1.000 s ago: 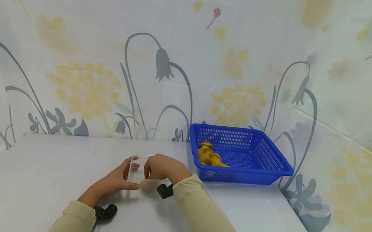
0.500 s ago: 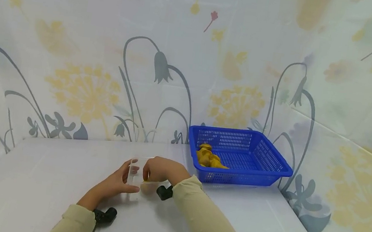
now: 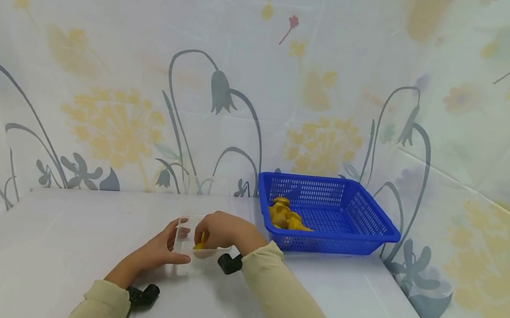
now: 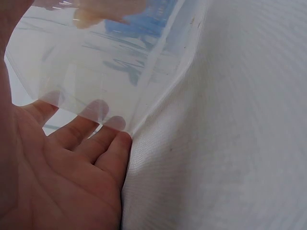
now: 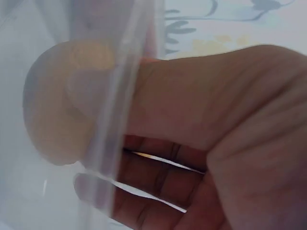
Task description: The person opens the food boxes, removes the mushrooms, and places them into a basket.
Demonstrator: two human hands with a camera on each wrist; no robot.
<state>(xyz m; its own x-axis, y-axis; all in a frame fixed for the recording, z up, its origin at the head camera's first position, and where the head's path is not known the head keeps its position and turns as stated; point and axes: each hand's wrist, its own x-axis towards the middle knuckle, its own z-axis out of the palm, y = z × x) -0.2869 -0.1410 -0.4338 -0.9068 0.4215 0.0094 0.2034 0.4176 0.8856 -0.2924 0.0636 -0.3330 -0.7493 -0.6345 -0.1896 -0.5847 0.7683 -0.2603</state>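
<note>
A clear plastic box (image 3: 181, 265) stands on the white table. My left hand (image 3: 157, 250) holds its left end, thumb along the near side and fingers round the far side; in the left wrist view the fingertips (image 4: 98, 110) show through the plastic. My right hand (image 3: 221, 231) reaches down into the box from above. Between its thumb and fingers it pinches a yellow rounded piece (image 3: 201, 243), blurred behind the box wall in the right wrist view. The piece's exact kind is hard to make out, and the hand covers part of it.
A blue perforated plastic basket (image 3: 331, 240) stands at the back right, with several yellow rounded pieces (image 3: 283, 215) heaped at its left end. A flower-printed cloth (image 3: 233, 140) hangs behind the table and on the right side.
My right hand has shifted slightly up and right inside the box, and more of the yellow piece shows between its fingers. The left hand keeps its place on the box.
</note>
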